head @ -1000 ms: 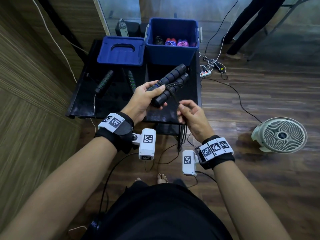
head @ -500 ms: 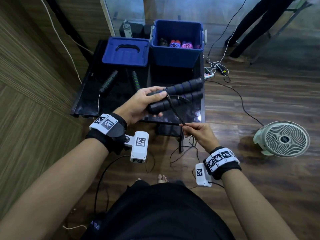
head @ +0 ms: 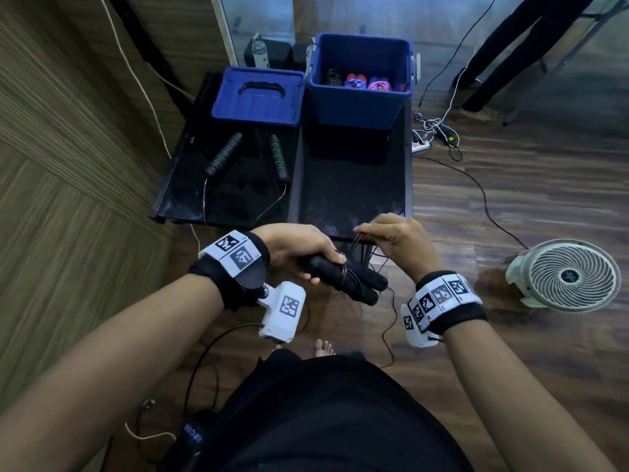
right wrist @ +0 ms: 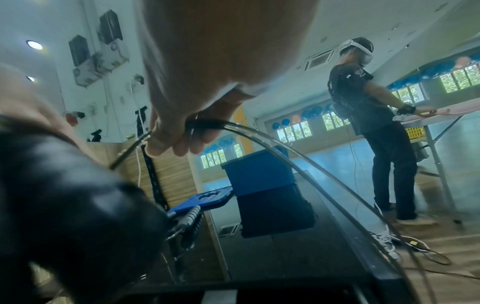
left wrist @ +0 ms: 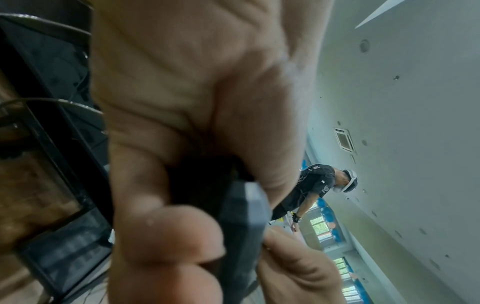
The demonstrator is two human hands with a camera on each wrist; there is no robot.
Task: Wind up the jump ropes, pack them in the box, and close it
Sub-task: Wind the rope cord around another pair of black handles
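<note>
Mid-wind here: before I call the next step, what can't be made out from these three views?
- Head view: the handles in the left hand are motion-blurred, so the cord turns can't be counted.
- Head view: the blue box front wall hides most of its contents.
- Left wrist view: the palm and fingers fill the frame, hiding the wound cord.
- Right wrist view: where the cord ends is cut off by the frame's bottom edge.

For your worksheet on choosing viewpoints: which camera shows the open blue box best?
The head view: it looks down into the blue box, showing wound ropes inside. The right wrist view shows only its outer wall from low down. The left wrist view does not show it.
</note>
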